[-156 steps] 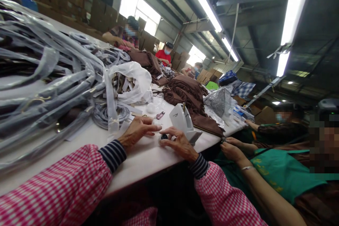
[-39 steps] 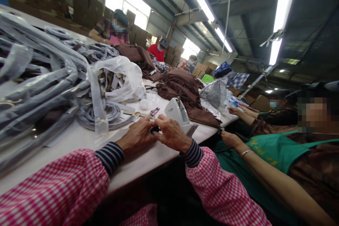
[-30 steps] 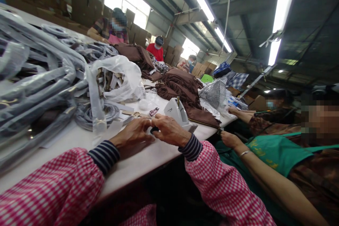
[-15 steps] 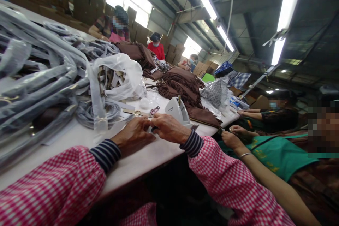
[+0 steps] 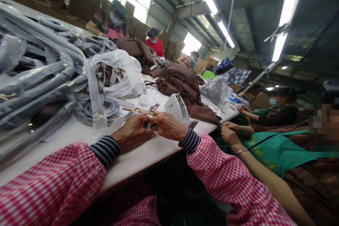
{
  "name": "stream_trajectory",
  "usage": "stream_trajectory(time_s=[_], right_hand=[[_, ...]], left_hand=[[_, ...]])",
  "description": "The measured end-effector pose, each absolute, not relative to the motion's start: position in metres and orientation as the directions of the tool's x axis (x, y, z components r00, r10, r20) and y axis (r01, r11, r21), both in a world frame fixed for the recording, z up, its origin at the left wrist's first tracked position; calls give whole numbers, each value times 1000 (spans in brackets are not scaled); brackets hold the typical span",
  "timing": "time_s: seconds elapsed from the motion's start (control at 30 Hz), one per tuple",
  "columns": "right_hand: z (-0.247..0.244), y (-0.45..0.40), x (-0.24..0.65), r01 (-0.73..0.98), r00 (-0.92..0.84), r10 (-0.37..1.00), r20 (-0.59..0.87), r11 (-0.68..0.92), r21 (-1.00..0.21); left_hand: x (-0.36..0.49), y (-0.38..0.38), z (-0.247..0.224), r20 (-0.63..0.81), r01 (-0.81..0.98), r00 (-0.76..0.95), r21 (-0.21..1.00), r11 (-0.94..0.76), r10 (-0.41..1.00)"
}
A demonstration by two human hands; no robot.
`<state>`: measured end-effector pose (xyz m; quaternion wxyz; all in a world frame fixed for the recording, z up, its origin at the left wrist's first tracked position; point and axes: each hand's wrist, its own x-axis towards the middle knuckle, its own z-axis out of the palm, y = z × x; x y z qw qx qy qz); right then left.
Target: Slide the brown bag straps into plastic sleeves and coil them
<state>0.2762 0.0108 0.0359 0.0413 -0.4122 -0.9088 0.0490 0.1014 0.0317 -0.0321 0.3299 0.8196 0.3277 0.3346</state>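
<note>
My left hand (image 5: 134, 131) is closed near the front edge of the white table (image 5: 166, 152), its fingertips meeting those of my right hand (image 5: 168, 124). Fingers of the right hand are bent in a pinch; what lies between the two hands is too small to make out. Just beyond them lies a strap with a gold ring (image 5: 136, 109), and a small patterned piece (image 5: 154, 107) is beside it. A white tape dispenser (image 5: 177, 107) stands behind my right hand. Left of my hands are a coiled, wrapped strap (image 5: 99, 111) and a white plastic bag (image 5: 125, 74) of scraps.
Plastic-wrapped straps (image 5: 39, 77) are heaped at the left. Brown fringed bags (image 5: 182, 83) lie beyond the dispenser, with clear plastic packages (image 5: 215, 91) behind. At the right, close to the table edge, a co-worker in a green apron (image 5: 278, 150) works; others stand across the table.
My fingers have shifted slightly while staying together. The view has moved a little, and the co-worker's hands at the right have come closer together.
</note>
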Motion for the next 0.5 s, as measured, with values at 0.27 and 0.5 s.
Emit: stream_trajectory(time_s=[0.27,0.5], right_hand=[[18,27,298,541,-563,814,143,494,-680],[13,31,301,532,-539,842,39,375,-759]], left_hand=[[101,29,-32,307,312,575,775,-550,759],[101,28,-32,281,376,583,738,-560,762]])
